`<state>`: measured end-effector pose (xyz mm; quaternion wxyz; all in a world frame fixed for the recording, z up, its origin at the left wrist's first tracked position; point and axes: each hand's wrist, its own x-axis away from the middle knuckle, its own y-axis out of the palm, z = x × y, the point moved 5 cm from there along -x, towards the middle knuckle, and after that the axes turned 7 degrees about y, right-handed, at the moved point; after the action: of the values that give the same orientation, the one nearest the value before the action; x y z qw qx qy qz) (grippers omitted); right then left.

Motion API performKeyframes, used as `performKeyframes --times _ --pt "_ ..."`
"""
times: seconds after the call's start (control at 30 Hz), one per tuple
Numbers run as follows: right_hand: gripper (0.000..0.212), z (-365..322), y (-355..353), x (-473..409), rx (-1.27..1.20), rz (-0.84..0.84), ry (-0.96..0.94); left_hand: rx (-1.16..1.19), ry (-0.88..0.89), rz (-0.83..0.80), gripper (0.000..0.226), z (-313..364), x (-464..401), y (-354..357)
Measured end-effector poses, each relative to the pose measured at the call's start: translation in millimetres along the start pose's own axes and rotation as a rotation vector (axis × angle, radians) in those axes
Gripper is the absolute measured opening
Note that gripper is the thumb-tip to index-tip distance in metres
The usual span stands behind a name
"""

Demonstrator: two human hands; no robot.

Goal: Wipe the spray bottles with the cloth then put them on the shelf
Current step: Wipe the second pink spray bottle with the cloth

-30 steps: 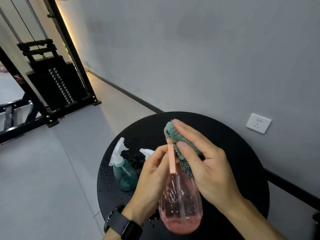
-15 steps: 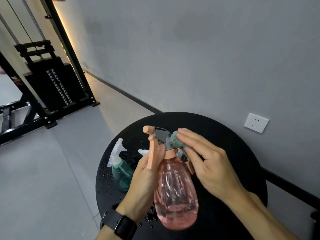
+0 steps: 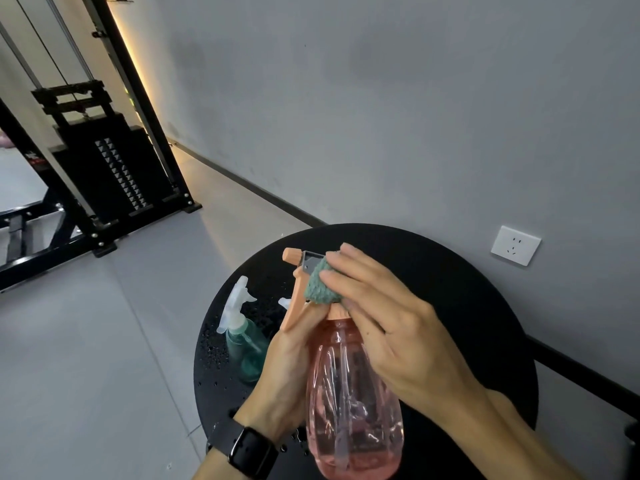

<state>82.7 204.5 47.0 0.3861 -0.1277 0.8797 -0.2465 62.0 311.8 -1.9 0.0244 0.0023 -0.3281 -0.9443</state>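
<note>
Head view, nearest first: a black watch sits on the left wrist at the bottom edge. Just above it the left hand curls round the neck side of the pink spray bottle, its fingers reaching up along the orange trigger. The bottle is held upright, tilted slightly, above the near part of the round black table; its clear pink body holds some liquid at the bottom and a dip tube shows through the wall. The right hand lies across the bottle's shoulder from the right, its fingers fairly straight and close together, pressing a green cloth against the side of the orange-and-grey spray head. The hand hides most of the cloth and the right side of the head; how the thumb lies cannot be told.

Behind the left hand, a teal spray bottle with a white trigger stands on the left part of the table, among scattered water droplets. A second white nozzle tip pokes out just beside the orange trigger; the bottle under it is hidden by the left hand.

Beyond the table's far rim, a grey wall carries a white power socket to the right. Far left, on the grey floor, stands a black weight-stack machine with cables, a lit strip running up its frame.
</note>
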Motion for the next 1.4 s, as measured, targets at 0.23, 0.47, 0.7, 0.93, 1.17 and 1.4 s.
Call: performKeyframes --times 0.23,0.47,0.7,0.93,1.17,1.4 --pt "0.037 14 0 3 0.008 0.001 0.019 -0.011 -0.016 0.019 0.031 1 0 -4" --pt "0.039 36 -10 8 0.005 0.011 0.142 0.023 -0.015 0.042 0.04 2 -5 -5" --pt "0.039 15 -4 12 -0.12 -0.009 0.134 -0.147 0.076 0.053 0.032 2 -10 -6" --pt "0.037 14 2 22 -0.16 -0.138 0.176 -0.21 0.098 0.135 0.034 8 -11 -7" --pt "0.037 13 -4 38 -0.009 -0.201 0.069 -0.272 0.079 0.148 0.037 5 -13 -5" --pt "0.04 12 -11 66 0.103 -0.25 -0.072 -0.329 0.065 0.132 0.043 -1 -13 3"
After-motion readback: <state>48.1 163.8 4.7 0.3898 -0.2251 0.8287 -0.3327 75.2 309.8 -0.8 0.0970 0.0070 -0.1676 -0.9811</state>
